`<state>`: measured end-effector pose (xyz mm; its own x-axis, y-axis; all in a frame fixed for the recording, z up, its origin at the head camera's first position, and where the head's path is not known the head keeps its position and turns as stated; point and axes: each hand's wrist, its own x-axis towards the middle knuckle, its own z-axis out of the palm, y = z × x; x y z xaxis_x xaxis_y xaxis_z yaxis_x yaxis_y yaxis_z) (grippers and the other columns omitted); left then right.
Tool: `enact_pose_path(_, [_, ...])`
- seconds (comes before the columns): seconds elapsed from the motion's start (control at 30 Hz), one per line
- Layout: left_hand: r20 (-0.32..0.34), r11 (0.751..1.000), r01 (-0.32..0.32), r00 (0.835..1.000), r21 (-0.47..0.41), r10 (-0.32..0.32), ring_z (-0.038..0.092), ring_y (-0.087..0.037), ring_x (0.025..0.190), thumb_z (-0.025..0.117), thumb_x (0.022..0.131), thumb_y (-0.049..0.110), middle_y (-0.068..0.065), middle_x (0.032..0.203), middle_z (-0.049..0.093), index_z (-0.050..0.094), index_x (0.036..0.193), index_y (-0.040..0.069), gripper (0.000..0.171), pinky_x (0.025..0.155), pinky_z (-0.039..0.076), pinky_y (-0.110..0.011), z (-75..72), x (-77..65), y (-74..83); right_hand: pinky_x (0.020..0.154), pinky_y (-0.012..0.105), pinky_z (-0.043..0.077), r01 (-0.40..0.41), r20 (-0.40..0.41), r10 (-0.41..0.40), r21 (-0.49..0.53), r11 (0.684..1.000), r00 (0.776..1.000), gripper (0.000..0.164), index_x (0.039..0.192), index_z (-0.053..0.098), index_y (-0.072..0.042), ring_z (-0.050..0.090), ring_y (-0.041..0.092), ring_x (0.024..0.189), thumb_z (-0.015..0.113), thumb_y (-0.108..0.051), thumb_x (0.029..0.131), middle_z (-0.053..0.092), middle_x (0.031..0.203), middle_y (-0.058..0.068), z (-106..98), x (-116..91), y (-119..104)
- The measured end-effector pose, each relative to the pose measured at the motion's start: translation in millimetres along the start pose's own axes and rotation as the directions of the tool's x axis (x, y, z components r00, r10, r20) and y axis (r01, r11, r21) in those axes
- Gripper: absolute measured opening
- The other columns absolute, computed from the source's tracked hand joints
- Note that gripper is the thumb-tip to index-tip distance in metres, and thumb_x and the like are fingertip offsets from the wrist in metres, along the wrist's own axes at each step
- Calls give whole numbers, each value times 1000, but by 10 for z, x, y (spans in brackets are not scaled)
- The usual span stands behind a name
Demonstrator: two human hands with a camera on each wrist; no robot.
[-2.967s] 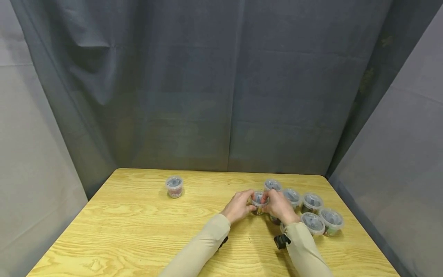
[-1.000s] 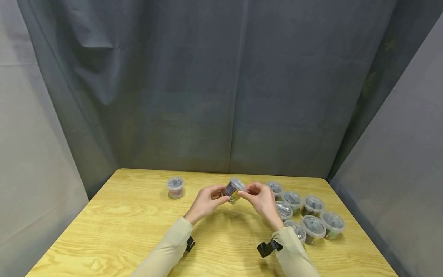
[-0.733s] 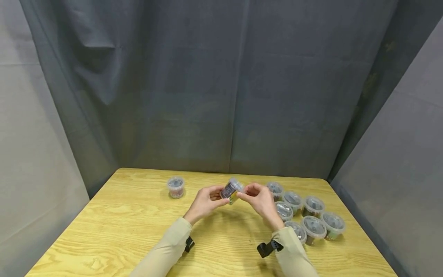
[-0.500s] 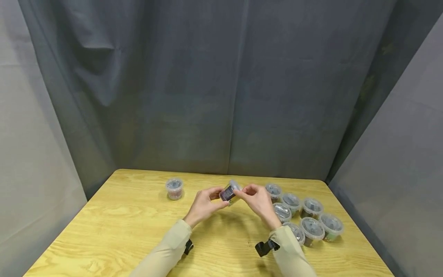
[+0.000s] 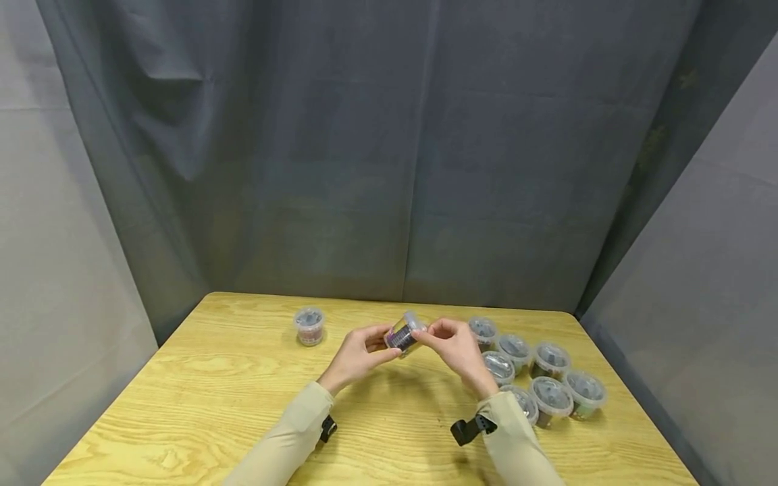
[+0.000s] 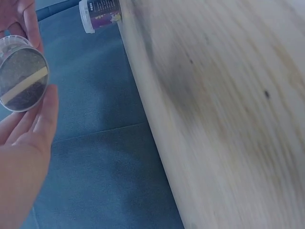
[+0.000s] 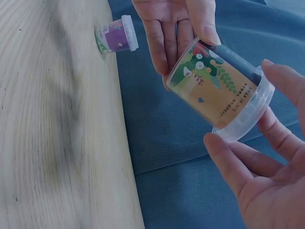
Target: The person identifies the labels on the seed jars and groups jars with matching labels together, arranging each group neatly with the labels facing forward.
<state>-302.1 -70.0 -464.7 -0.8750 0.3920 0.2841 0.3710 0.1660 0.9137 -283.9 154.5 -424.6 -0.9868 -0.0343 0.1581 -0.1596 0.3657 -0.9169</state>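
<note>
Over the middle of the table, both hands hold a small clear plastic tub with a translucent lid, tilted on its side. My left hand grips it near the base. My right hand pinches the lid rim between thumb and fingers. The right wrist view shows the tub's label, orange with leaves, flowers and small print, and the right fingers around the lid. In the left wrist view the round tub bottom faces the camera, dark inside with a pale stripe across it.
Several similar lidded tubs stand grouped at the right of the wooden table. One lone tub with a purple label stands upright at the back left. A dark grey curtain hangs behind the table's far edge.
From the group at right, both hands have lifted the tub and brought it left. Over the last second it has turned in the fingers, its yellow label part moving from lower right to upper left.
</note>
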Motion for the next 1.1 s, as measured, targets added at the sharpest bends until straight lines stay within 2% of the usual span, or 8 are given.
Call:
enact_pose_path(0.1, [6, 1000, 9, 1000, -12, -9, 66, -25, 112, 76, 87, 31, -16, 128, 63, 54, 138, 4, 62, 92, 55, -26, -7, -14, -15, 77, 30, 49, 23, 17, -23, 21, 1000, 1000, 39, 82, 65, -11, 61, 17, 85, 81, -47, 77, 68, 91, 2, 19, 3, 22])
enact_pose_path(0.23, [-25, 1000, 3, 1000, -22, -4, 66, -27, 112, 77, 86, 29, -17, 127, 64, 55, 136, 2, 61, 94, 56, -34, 3, -20, -24, 78, 30, 50, 47, 14, -48, 22, 999, 999, 34, 83, 66, -10, 63, 16, 87, 81, -41, 80, 69, 92, 3, 46, 0, 26])
enact_pose_path(0.4, [-96, 994, -18, 995, 111, 28, 67, -28, 110, 81, 82, 24, -15, 125, 66, 59, 133, 3, 60, 95, 56, -37, 50, -42, -15, 69, 29, 47, 55, -10, -56, -55, 997, 998, 35, 79, 66, -11, 57, 16, 78, 80, -44, 80, 68, 87, 3, 73, -36, -16])
enact_pose_path(0.53, [-110, 978, -55, 991, 202, 79, 68, -27, 109, 81, 82, 26, -13, 122, 68, 60, 132, 5, 58, 93, 56, -34, 79, -57, -17, 67, 29, 45, 33, -24, -35, -71, 997, 999, 39, 76, 65, -11, 55, 16, 78, 80, -47, 78, 69, 89, 2, 79, -57, -27])
enact_pose_path(0.7, [-55, 993, -49, 997, 107, 55, 65, -27, 114, 76, 86, 30, -13, 127, 65, 58, 134, 7, 57, 98, 53, -43, 63, -55, -31, 72, 29, 47, 9, -12, -9, -33, 999, 1000, 39, 77, 65, -11, 60, 18, 87, 81, -45, 77, 69, 93, 4, 45, -60, 0])
enact_pose_path(0.87, [-4, 1000, -7, 1000, 24, 7, 63, -29, 116, 77, 86, 29, -16, 131, 62, 54, 138, 4, 62, 102, 50, -49, 45, -49, -26, 86, 36, 52, 40, 29, -41, 15, 999, 999, 38, 78, 63, -8, 63, 24, 112, 82, -41, 78, 71, 108, 6, 33, -38, 29])
enact_pose_path(1.0, [-49, 995, -27, 998, 97, 32, 65, -29, 113, 80, 83, 27, -16, 129, 63, 55, 137, 3, 63, 100, 52, -46, 61, -51, -23, 95, 41, 52, 58, 42, -58, 20, 998, 997, 35, 79, 62, -8, 61, 26, 119, 81, -38, 80, 70, 118, 6, 44, -29, 21])
enact_pose_path(1.1, [-92, 975, -71, 992, 209, 92, 68, -26, 109, 82, 81, 23, -13, 124, 67, 59, 133, 4, 60, 96, 55, -39, 81, -51, -28, 88, 36, 53, 55, 23, -54, -35, 998, 998, 36, 78, 62, -11, 62, 24, 116, 81, -42, 79, 70, 116, 4, 59, -39, 0])
